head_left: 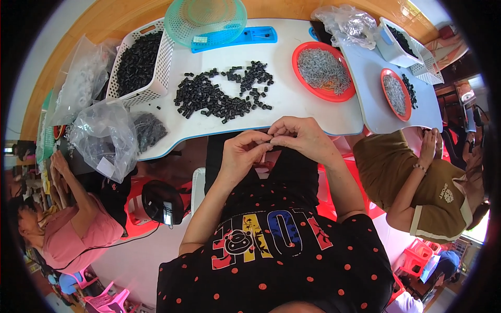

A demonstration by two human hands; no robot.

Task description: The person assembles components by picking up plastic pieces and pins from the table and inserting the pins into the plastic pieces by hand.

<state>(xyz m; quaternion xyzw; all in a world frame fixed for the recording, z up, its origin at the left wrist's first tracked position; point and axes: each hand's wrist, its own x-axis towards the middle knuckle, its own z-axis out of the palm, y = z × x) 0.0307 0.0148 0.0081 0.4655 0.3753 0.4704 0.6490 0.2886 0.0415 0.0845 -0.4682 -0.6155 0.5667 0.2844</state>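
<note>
My left hand (pixel 245 151) and my right hand (pixel 301 136) meet just off the table's front edge, fingertips pinched together. Between them is a small dark piece (pixel 270 140), mostly covered by the fingers; it resembles the pieces on the table. Beyond my hands, a loose pile of small black plastic pieces (pixel 209 99) spreads over the white tabletop (pixel 284 68). A red plate (pixel 299 78) to the right holds many thin grey parts (pixel 323 70).
At left stand a white basket (pixel 166 62) of black pieces and clear plastic bags (pixel 104 135). A green strainer (pixel 206 21) overlaps a blue tray (pixel 261 35) at the back. Co-workers sit at both sides; the right one's table has another red plate (pixel 386 78).
</note>
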